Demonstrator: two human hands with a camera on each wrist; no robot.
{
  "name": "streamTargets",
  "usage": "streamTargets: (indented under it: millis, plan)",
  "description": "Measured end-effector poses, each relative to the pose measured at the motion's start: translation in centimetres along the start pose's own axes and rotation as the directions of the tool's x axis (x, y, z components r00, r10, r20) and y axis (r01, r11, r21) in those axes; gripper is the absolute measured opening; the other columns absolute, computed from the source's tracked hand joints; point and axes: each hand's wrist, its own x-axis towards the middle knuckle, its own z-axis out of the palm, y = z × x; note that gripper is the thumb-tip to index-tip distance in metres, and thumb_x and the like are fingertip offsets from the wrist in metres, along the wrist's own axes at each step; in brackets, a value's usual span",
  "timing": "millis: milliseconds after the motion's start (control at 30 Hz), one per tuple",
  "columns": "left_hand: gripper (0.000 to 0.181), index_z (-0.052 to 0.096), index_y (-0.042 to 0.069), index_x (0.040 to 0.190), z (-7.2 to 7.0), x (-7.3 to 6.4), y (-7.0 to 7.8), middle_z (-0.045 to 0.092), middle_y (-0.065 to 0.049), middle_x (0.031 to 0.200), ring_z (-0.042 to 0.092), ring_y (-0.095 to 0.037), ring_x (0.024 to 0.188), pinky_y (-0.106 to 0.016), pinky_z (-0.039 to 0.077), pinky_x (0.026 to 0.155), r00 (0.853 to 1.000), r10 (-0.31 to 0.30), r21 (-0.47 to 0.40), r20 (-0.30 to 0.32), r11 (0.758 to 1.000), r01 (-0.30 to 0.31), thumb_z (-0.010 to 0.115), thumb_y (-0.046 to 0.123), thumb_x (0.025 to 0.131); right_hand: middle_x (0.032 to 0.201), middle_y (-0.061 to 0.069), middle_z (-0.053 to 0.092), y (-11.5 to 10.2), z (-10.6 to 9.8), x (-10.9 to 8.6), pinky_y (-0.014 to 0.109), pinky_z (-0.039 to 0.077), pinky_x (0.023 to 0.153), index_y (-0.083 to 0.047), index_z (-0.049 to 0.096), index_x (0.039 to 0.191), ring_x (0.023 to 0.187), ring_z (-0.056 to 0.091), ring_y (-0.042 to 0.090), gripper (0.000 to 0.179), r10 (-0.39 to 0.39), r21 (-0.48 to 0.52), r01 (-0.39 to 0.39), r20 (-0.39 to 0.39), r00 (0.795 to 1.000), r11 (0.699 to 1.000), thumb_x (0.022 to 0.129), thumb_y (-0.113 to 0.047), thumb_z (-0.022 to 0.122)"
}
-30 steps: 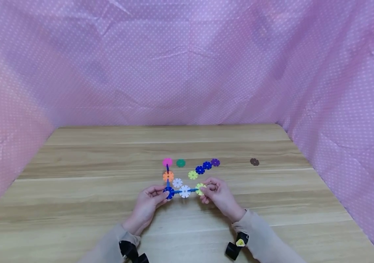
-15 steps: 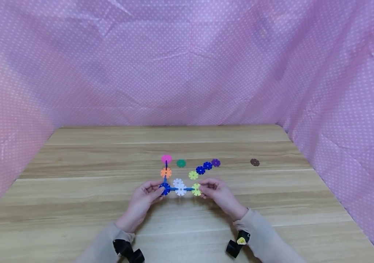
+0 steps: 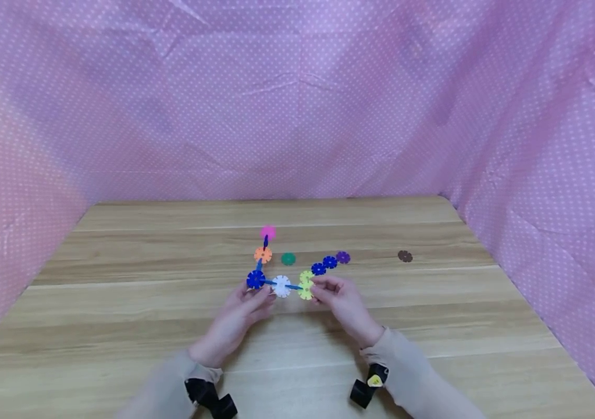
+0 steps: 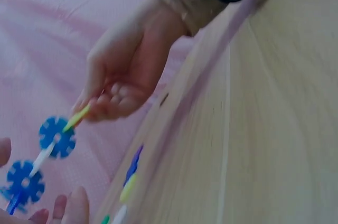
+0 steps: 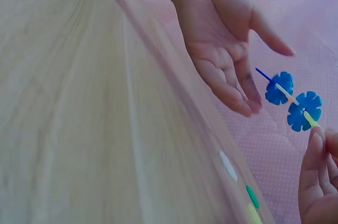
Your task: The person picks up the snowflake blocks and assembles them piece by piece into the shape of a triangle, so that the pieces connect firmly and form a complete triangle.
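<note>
A chain of slotted plastic snowflake discs is raised over the table. In the head view it bends in an L, from a pink disc (image 3: 268,233) through an orange disc (image 3: 263,255) to a dark blue disc (image 3: 256,279). It then runs right by a white disc (image 3: 281,286) to a yellow-green disc (image 3: 305,290), with edge-on blue discs linking them. My right hand (image 3: 348,307) pinches that yellow-green end. My left hand (image 3: 235,319) is near the dark blue corner; the right wrist view shows its fingers and thumb spread, apart from the blue discs (image 5: 304,111).
Loose discs lie on the wooden table (image 3: 145,337): green (image 3: 288,259), two dark blue (image 3: 319,269), purple (image 3: 343,257) and, farther right, brown (image 3: 405,256). A loose white disc (image 5: 227,166) shows in the right wrist view. Pink dotted cloth (image 3: 297,116) surrounds the table.
The chain has risen and moved away from me, its pink end tilting rightward. My left hand has let go of the dark blue corner disc; my right hand keeps its pinch.
</note>
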Motion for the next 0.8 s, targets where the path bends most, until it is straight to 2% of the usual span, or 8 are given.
streamTargets:
  millis: [133,300,400,600,733,800]
  plan:
    - [0.041,0.037,-0.002,0.129,1.6,0.0,-0.2,0.056,-0.017,0.121,0.056,-0.029,0.116,-0.044,0.044,0.104,0.999,0.031,-0.069,-0.013,0.997,-0.032,0.055,0.012,0.094,0.088,0.005,0.065,-0.4,0.9,0.1,0.034,0.058,0.08,0.009,0.06,0.115,0.077,0.063,0.012,0.026,-0.028,0.028,0.028,-0.014,1.0,0.999,0.09,0.0,0.058]
    - [0.042,0.036,-0.004,0.129,3.2,0.2,-0.2,0.058,-0.009,0.115,0.06,-0.015,0.106,-0.041,0.046,0.102,0.997,0.072,-0.121,-0.004,0.99,-0.072,0.056,0.008,0.094,0.09,0.006,0.065,-0.7,1.4,0.2,0.028,0.057,0.08,0.01,0.059,0.116,0.077,0.063,0.009,0.027,-0.056,0.072,0.057,-0.012,0.998,0.996,0.091,0.0,0.058]
    - [0.038,0.039,-0.005,0.127,3.7,0.3,-0.3,0.059,-0.004,0.11,0.061,-0.01,0.1,-0.036,0.049,0.098,0.996,0.089,-0.147,-0.017,0.985,-0.09,0.055,0.004,0.094,0.088,0.004,0.066,-0.6,1.6,0.4,0.027,0.057,0.078,0.01,0.059,0.116,0.076,0.063,0.009,0.027,-0.067,0.089,0.067,-0.007,0.998,0.994,0.09,0.0,0.058]
    - [0.03,0.046,-0.004,0.12,4.0,0.9,-0.8,0.061,0.002,0.098,0.062,-0.008,0.093,-0.026,0.054,0.088,0.991,0.097,-0.182,-0.097,0.977,-0.113,0.054,-0.004,0.092,0.081,-0.001,0.065,-0.6,1.8,0.5,0.026,0.058,0.073,0.01,0.061,0.113,0.071,0.063,0.006,0.026,-0.097,0.088,0.098,-0.021,0.995,0.991,0.088,0.003,0.06]
    - [0.03,0.043,-0.006,0.12,4.2,1.2,-1.0,0.061,0.001,0.099,0.062,-0.006,0.093,-0.024,0.054,0.088,0.981,0.129,-0.206,-0.148,0.966,-0.158,0.053,-0.004,0.092,0.081,-0.001,0.065,-0.6,2.2,0.6,0.024,0.057,0.071,0.011,0.061,0.111,0.07,0.062,0.007,0.025,-0.103,0.096,0.109,-0.066,0.993,0.989,0.087,0.005,0.06]
    - [0.028,0.039,-0.004,0.118,4.3,1.2,-1.1,0.062,-0.003,0.102,0.063,-0.007,0.093,-0.025,0.053,0.089,0.973,0.155,-0.221,-0.173,0.956,-0.191,0.052,-0.005,0.093,0.081,0.0,0.065,-0.7,2.3,0.7,0.023,0.057,0.071,0.011,0.061,0.111,0.07,0.061,0.007,0.025,-0.093,0.108,0.103,-0.099,0.991,0.989,0.087,0.005,0.059]
